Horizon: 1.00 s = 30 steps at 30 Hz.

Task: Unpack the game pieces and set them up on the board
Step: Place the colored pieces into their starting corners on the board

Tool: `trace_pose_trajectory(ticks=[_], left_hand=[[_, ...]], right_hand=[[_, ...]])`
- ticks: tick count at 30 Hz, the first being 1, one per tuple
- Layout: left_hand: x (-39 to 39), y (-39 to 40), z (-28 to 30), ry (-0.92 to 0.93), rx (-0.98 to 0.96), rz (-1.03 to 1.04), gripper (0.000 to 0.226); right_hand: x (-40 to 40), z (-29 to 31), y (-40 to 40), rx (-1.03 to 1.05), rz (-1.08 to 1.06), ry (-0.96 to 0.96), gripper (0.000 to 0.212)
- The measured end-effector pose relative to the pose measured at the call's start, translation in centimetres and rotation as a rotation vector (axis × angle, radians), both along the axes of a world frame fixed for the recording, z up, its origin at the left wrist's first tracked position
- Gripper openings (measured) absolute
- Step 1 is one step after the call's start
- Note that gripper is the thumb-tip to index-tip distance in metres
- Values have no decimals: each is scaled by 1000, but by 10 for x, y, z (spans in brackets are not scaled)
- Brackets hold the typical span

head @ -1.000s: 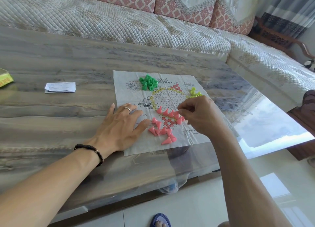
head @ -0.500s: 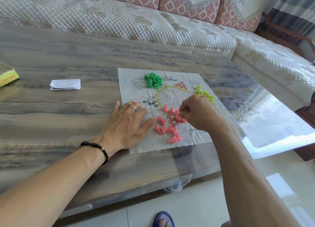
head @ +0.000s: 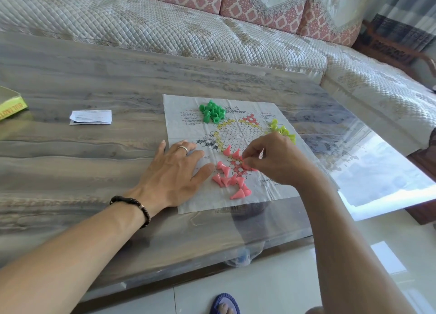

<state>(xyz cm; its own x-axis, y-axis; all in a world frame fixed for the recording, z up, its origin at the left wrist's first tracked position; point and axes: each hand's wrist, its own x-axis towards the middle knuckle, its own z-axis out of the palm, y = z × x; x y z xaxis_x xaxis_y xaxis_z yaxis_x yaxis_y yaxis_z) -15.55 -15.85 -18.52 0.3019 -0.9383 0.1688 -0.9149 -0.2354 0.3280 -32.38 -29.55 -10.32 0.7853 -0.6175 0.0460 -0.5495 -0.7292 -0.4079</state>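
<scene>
Head view: I see pink cone-shaped plastic pieces (head: pixel 230 175) heaped on white paper game board (head: pixel 188 129) on counter, directly under right hand (head: pixel 276 159), nearer one. Right fingertips (head: pixel 246 159) pinch one pink piece over red triangle. Left hand (head: pixel 175 172) flat, fingers straight, pressing board edge, holding nothing.

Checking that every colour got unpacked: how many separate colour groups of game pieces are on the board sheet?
3. Green pieces piled at the sheet's far edge, yellow-green pieces at its right beyond the right hand, pink pieces near. The hand may hide more.
</scene>
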Motion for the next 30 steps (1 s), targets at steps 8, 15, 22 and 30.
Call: trace_pose_trajectory(ticks=[8, 15, 22, 30], left_hand=[[0, 0, 0, -6, 5, 2, 79], [0, 0, 0, 6, 11, 2, 80], [0, 0, -1, 13, 11, 5, 83], [1, -1, -2, 3, 0, 2, 84]], right_hand=[[5, -3, 19, 76, 73, 108, 12], [5, -1, 7, -18, -8, -29, 10], [9, -3, -8, -121, -102, -64, 10], [18, -12, -10, -123, -55, 52, 14]])
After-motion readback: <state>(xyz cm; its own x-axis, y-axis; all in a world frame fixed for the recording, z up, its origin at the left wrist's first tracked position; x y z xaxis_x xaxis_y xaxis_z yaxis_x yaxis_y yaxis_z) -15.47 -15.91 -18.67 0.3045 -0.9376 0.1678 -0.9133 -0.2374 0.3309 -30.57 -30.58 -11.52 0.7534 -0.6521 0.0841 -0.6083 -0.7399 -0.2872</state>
